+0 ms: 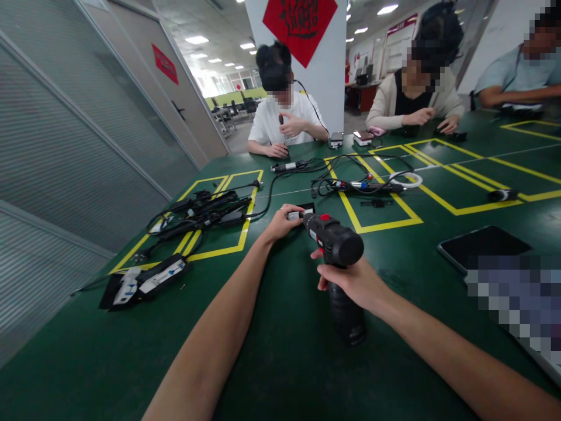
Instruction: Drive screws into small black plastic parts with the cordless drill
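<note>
My right hand (348,278) is wrapped round the handle of a black cordless drill (335,237) with red details. The drill points away from me, its front end over a small black item with a white label (310,207) that lies on the green table (272,362). My left hand (280,223) grips that item from the left side, fingers bent over its near edge. The drill's nose hides part of the item, so I cannot tell whether the bit touches it.
Black cables and adapters (210,210) lie in a heap at left, with label-covered black pieces (144,283) nearer me. Cabled pen-like tools (368,187) and a white ring (405,179) lie beyond the drill. A dark tablet (484,245) is at right. Several people sit across the table.
</note>
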`<act>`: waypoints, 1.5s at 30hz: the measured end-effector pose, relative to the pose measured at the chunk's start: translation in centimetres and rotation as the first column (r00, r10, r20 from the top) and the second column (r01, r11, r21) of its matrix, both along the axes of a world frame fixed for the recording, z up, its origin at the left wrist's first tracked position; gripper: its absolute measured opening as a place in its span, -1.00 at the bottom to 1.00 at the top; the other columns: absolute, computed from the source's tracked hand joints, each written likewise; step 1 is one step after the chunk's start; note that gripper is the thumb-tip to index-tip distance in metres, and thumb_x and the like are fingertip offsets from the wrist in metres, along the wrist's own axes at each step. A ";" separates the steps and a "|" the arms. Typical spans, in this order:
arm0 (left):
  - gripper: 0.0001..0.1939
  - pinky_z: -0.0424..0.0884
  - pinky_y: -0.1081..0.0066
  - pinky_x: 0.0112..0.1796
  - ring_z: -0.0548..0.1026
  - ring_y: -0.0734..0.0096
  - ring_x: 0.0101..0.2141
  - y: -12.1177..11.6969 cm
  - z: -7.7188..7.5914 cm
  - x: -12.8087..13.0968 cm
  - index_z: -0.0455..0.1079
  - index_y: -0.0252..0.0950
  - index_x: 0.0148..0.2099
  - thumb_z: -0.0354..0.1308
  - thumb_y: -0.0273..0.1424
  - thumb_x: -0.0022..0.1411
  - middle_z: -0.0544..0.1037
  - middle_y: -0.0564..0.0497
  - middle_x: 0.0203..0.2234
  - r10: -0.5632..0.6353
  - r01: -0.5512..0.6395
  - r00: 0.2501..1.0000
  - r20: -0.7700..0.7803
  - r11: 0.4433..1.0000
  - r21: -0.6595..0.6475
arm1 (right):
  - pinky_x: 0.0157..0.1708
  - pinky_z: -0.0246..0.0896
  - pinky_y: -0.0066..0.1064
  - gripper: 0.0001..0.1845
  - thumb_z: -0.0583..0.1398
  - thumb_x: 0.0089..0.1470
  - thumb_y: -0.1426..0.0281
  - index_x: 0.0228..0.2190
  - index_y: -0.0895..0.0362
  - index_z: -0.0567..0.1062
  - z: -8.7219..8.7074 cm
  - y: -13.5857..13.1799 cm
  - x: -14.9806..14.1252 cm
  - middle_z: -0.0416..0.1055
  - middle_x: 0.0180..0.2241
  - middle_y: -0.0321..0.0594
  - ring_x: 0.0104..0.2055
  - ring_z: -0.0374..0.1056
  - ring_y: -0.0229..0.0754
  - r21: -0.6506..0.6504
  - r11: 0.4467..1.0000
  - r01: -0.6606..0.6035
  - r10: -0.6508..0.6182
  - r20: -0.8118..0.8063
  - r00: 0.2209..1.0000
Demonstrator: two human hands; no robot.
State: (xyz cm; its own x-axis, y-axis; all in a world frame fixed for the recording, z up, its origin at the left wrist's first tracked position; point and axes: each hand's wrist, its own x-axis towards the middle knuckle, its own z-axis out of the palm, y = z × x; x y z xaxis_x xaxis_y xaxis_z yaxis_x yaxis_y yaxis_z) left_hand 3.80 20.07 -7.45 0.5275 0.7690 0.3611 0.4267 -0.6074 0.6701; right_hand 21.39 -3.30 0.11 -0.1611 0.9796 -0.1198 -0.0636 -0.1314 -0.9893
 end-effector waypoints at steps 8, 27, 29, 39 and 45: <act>-0.64 0.29 0.23 0.04 0.41 0.24 -0.07 -0.1 -0.1 0.0 0.47 -0.25 -0.08 0.23 -0.24 0.06 0.48 -0.07 -0.13 0.017 -0.017 1.000 -0.001 1.000 -0.009 | -0.51 0.22 -0.40 -0.78 0.17 -0.10 0.49 -0.31 0.14 0.36 -0.4 0.1 -0.8 0.36 -0.48 -0.36 -0.58 0.31 -0.31 0.039 0.997 0.065 -0.065 -0.010 0.998; -0.65 0.31 0.24 0.01 0.41 0.24 -0.08 -0.2 0.1 0.1 0.47 -0.24 -0.09 0.23 -0.25 0.06 0.48 -0.07 -0.14 0.039 -0.040 0.999 -0.007 0.999 -0.012 | -0.51 0.20 -0.43 -0.93 0.16 0.00 0.41 -0.42 0.16 0.41 -1.2 0.4 -0.5 0.35 -0.64 -0.31 -0.57 0.32 -0.26 0.045 0.996 0.076 -0.080 0.101 0.992; -0.66 0.31 0.25 0.02 0.41 0.25 -0.08 -0.2 0.0 0.1 0.47 -0.24 -0.09 0.23 -0.26 0.06 0.48 -0.06 -0.14 0.035 -0.035 0.999 0.000 0.999 -0.009 | -0.50 0.19 -0.42 -0.93 0.15 0.01 0.41 -0.42 0.16 0.42 -1.0 0.3 -0.4 0.36 -0.63 -0.29 -0.55 0.32 -0.26 0.043 0.997 0.069 -0.074 0.121 0.990; -0.67 0.29 0.25 0.04 0.40 0.26 -0.06 -0.1 -0.2 0.2 0.48 -0.22 -0.09 0.23 -0.28 0.06 0.48 -0.05 -0.12 0.031 -0.031 0.999 0.020 0.999 -0.026 | -0.51 0.19 -0.41 -0.95 0.18 -0.04 0.42 -0.45 0.15 0.42 0.4 0.2 -0.6 0.32 -0.68 -0.34 -0.57 0.32 -0.24 -0.007 0.995 0.095 -0.093 0.168 0.982; -0.68 0.28 0.26 0.05 0.40 0.28 -0.06 -0.1 -0.4 0.2 0.48 -0.22 -0.10 0.21 -0.24 0.09 0.48 -0.05 -0.14 0.035 -0.035 0.999 0.032 0.999 -0.020 | -0.53 0.19 -0.41 -0.93 0.18 -0.05 0.41 -0.43 0.15 0.40 0.3 0.2 -0.7 0.31 -0.67 -0.35 -0.60 0.30 -0.25 -0.014 0.995 0.103 -0.101 0.114 0.988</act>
